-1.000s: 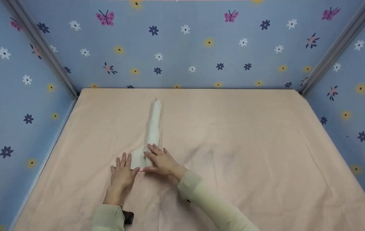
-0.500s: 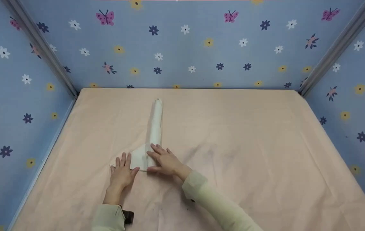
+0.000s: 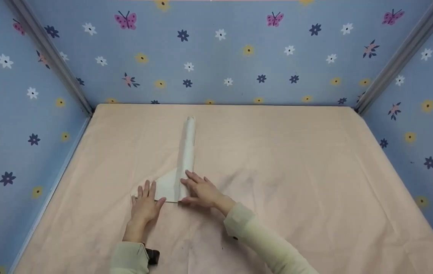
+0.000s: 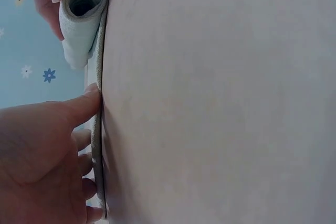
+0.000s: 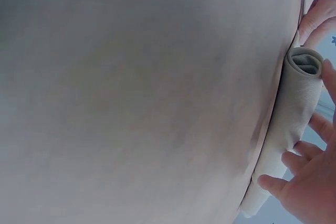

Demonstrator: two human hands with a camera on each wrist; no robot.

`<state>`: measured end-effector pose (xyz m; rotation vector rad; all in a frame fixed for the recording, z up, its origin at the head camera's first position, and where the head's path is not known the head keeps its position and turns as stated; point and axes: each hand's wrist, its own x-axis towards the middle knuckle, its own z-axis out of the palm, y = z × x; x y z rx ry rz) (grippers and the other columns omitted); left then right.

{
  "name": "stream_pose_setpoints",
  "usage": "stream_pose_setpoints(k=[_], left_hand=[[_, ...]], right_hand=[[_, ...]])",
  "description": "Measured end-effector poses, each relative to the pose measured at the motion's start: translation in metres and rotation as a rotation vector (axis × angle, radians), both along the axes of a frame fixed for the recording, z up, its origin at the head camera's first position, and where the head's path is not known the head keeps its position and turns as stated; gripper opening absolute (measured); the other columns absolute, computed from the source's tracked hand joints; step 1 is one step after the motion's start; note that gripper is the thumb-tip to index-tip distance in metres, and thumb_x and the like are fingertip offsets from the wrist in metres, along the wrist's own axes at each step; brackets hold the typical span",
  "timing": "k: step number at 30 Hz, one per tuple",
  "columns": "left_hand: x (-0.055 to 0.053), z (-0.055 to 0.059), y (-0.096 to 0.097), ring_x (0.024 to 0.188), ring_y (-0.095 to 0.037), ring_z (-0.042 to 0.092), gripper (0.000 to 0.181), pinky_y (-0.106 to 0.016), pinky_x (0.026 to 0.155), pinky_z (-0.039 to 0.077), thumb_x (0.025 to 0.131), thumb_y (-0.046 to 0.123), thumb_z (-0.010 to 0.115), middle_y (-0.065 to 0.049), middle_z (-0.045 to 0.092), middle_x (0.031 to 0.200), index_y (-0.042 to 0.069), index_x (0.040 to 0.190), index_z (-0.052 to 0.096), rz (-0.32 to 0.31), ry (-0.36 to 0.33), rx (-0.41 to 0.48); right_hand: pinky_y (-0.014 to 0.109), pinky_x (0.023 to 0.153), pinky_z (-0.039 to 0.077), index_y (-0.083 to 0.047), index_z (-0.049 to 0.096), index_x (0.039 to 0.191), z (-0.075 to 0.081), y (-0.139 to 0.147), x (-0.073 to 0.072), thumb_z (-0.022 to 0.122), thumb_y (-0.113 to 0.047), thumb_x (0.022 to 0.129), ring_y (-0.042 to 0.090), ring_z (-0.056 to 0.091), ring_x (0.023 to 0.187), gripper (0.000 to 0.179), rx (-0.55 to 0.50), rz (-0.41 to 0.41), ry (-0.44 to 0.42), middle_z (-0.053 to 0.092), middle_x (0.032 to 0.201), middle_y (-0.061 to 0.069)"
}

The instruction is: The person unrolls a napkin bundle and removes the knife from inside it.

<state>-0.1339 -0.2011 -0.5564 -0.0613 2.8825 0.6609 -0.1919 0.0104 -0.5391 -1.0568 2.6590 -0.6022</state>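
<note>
A pale whitish cloth lies partly rolled on the table. Its roll (image 3: 188,148) runs away from me, a narrow tube with layered turns visible at the near end in the right wrist view. Left of the roll, a flat part (image 3: 167,186) of the cloth slopes down toward my left hand (image 3: 144,207). That hand presses the flat part with spread, straight fingers, its thumb along the near edge. My right hand (image 3: 206,192) lies over the near end of the roll, fingertips touching its top and side. The flat cloth under my left palm is hidden.
Pinkish-beige fabric (image 3: 277,160) covers the table, with wrinkles right of my right hand. Blue flowered panels (image 3: 220,49) stand at the back and both sides, with grey posts (image 3: 54,61) at the back corners. A dark watch-like band (image 3: 152,257) sits on my left wrist.
My right hand and the roll have shifted to the right. The flat part between the roll and my left hand has grown wider. My left hand has stayed in place.
</note>
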Motion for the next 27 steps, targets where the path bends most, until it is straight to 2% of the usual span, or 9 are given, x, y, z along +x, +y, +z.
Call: stream_pose_setpoints(k=[19,27], left_hand=[[0.0,0.0,0.001,0.129,-0.044,-0.003,0.067,-0.06,0.099,-0.004,0.093,0.034,0.042,-0.025,0.001,0.144,-0.003,0.14,0.011,0.014,-0.017,0.018],[-0.001,-0.001,0.001,0.129,-0.044,-0.002,0.066,-0.06,0.099,-0.003,0.093,0.033,0.042,-0.025,0.003,0.144,-0.002,0.14,0.012,0.02,-0.014,0.017]], right_hand=[[0.051,0.099,0.027,-0.013,0.038,0.131,-0.001,0.022,-0.002,0.058,-0.043,0.083,0.025,0.023,0.13,0.06,-0.021,0.01,-0.013,0.024,0.143,0.011],[0.051,0.098,0.029,-0.012,0.038,0.133,0.0,0.027,-0.002,0.058,-0.041,0.083,0.027,0.024,0.129,0.061,-0.04,0.024,0.025,0.025,0.143,0.012]])
